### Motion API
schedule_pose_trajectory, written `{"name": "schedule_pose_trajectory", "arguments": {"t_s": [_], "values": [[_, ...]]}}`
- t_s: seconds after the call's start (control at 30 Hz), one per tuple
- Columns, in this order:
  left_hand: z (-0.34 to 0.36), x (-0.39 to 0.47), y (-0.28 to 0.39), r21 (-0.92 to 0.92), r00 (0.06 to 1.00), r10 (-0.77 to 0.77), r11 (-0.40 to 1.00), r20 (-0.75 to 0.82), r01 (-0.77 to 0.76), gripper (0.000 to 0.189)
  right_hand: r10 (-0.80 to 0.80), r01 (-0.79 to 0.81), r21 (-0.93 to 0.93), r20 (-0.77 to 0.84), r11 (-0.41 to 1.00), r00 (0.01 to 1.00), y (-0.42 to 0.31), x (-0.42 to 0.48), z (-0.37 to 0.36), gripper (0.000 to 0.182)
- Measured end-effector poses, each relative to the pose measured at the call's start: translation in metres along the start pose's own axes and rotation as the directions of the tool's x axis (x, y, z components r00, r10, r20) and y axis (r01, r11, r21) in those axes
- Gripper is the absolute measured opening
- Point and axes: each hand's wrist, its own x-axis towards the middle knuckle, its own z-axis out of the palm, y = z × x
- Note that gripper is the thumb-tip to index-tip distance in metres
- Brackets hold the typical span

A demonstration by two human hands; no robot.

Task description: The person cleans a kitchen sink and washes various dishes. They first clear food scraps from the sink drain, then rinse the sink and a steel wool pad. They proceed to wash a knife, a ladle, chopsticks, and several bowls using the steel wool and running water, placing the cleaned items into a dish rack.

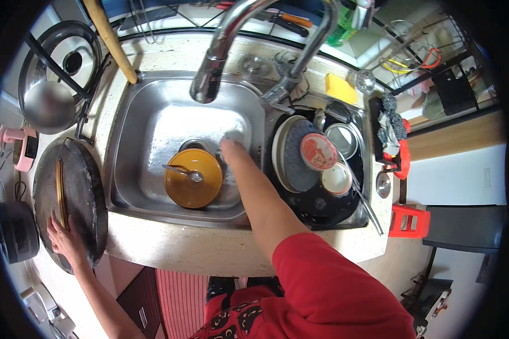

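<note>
My left hand point(65, 241) is at the lower end of a bundle of chopsticks point(60, 186), its thumb and fingers spread to either side. The bundle lies on a round, dark chopping board point(82, 182) left of the sink. My right hand point(233, 151) reaches into the stainless steel sink point(148, 101), close to its right wall. Blur and the hand itself hide whether it holds anything. Just left of it, an amber bowl point(193, 190) stands beside the drain point(194, 145), with a metal spoon point(194, 175) resting in it.
A chrome faucet point(212, 72) arches over the sink. At right, a black basin point(318, 207) holds stacked bowls, including a red-and-white bowl point(318, 151). A yellow sponge point(340, 89) lies behind. A wooden rod point(110, 42) stands at the sink's back left corner, near a pan lid point(59, 63).
</note>
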Motion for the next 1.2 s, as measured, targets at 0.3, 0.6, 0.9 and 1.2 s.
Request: {"name": "schedule_pose_trajectory", "arguments": {"t_s": [0.3,0.6,0.9,1.2], "values": [[-0.123,-0.079,0.292,-0.888,0.855,0.345,-0.108,0.389,0.447,0.016,-0.097,0.253,0.366,-0.393,0.896,0.914,-0.003,-0.115,-0.126,0.031],[-0.139,-0.182,0.509,-0.246,0.125,0.555,0.15,0.823,0.958,0.058,0.214,0.49,0.708,-0.655,0.508,0.724,0.211,-0.192,-0.133,0.027],[-0.08,-0.204,0.591,-0.178,0.135,0.368,0.083,0.92,0.981,0.033,0.244,0.39,0.919,-0.393,0.065,0.886,0.275,-0.248,-0.121,0.02],[-0.157,-0.179,0.559,-0.827,0.891,0.393,0.561,0.228,-0.036,0.058,0.356,0.36,0.931,-0.359,0.066,0.863,0.293,-0.251,-0.104,0.025]]}}
